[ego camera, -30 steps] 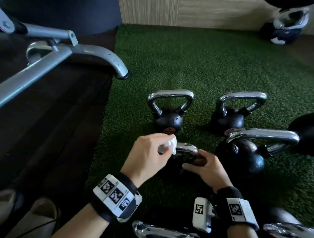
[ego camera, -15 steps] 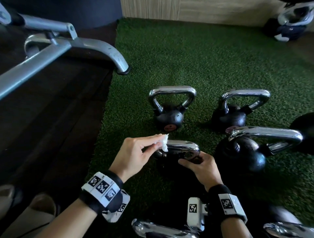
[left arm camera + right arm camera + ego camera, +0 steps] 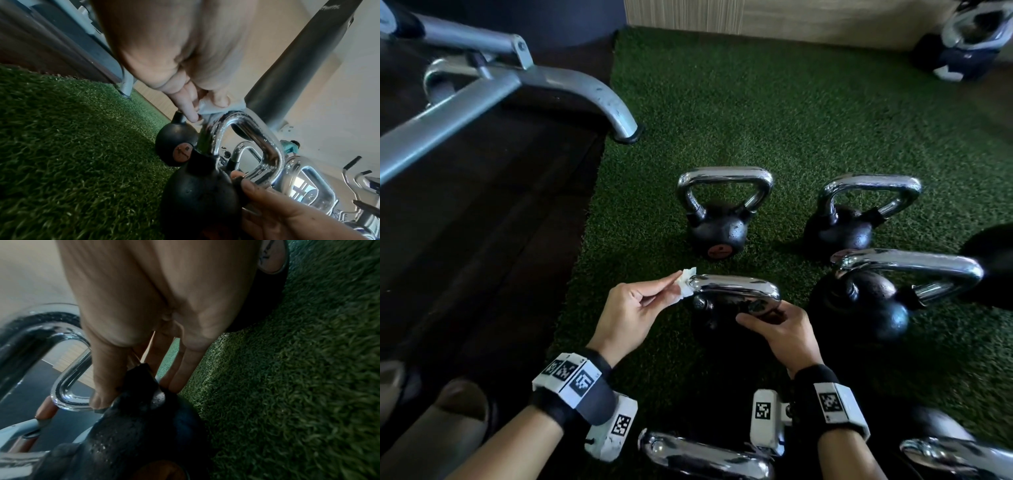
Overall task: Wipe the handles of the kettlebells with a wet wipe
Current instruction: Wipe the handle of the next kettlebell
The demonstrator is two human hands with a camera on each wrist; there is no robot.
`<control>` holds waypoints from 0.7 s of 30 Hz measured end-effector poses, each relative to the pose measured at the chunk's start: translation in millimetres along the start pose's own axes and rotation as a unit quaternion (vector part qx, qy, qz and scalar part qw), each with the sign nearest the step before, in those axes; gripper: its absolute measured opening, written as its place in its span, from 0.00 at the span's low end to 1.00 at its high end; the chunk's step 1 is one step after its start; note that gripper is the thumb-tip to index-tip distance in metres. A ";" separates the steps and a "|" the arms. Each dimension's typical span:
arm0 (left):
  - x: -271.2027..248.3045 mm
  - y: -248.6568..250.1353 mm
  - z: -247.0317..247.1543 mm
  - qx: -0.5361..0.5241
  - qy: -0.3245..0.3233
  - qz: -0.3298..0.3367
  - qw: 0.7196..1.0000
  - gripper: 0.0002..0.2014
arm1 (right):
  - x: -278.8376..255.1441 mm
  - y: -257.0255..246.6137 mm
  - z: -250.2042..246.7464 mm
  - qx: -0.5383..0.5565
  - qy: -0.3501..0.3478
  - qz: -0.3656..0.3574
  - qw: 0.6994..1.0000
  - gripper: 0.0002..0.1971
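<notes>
There, on the green turf, the left hand pinched a white wipe against the near kettlebell's chrome handle, while the right hand gripped that handle's base with curled fingers.

The kettlebell handle is glossy chrome-like metal, mirror-smooth; its body is matt black with a pebbled, rough skin. The wet wipe looks soft, white and crumpled. The turf is coarse green pile.
</notes>
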State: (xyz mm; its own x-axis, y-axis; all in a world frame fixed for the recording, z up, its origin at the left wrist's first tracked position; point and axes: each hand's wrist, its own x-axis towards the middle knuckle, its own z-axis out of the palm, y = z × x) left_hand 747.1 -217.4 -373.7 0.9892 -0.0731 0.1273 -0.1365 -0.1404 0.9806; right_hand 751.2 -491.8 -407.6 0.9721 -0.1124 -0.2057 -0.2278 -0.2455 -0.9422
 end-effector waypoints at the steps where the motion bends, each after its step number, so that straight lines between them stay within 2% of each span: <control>1: 0.1 -0.4 0.1 0.003 -0.001 0.000 1.000 0.16 | 0.3 -0.2 -0.3 0.001 -0.002 0.001 1.000 0.13; 5: 0.2 -9.1 -2.7 -0.013 -0.008 -0.037 0.999 0.14 | 0.8 -0.5 0.3 0.008 -0.003 0.005 1.000 0.14; 9: -9.1 -25.8 7.4 0.073 0.021 -0.032 0.997 0.12 | 0.4 -1.1 0.2 0.017 -0.006 0.006 1.000 0.14; 12: -15.9 -32.0 18.9 0.092 0.034 -0.039 0.994 0.09 | -0.1 -1.1 0.7 0.027 -0.012 0.007 1.000 0.13; 17: -24.7 -18.4 24.9 0.148 0.019 -0.063 0.987 0.12 | -1.0 -3.7 -2.2 -0.003 -0.013 -0.009 1.000 0.13; 21: -16.8 -13.1 32.6 0.185 0.092 -0.019 0.978 0.07 | 2.4 -1.4 -10.2 -0.040 -0.044 -0.024 0.998 0.13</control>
State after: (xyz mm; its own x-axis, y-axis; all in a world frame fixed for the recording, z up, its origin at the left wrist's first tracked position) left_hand 730.6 -246.5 -393.5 0.9820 0.1138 0.1506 -0.0764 -0.4899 0.8684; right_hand 753.3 -501.6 -404.1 0.9824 -0.0143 -0.1861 -0.1806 -0.3245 -0.9285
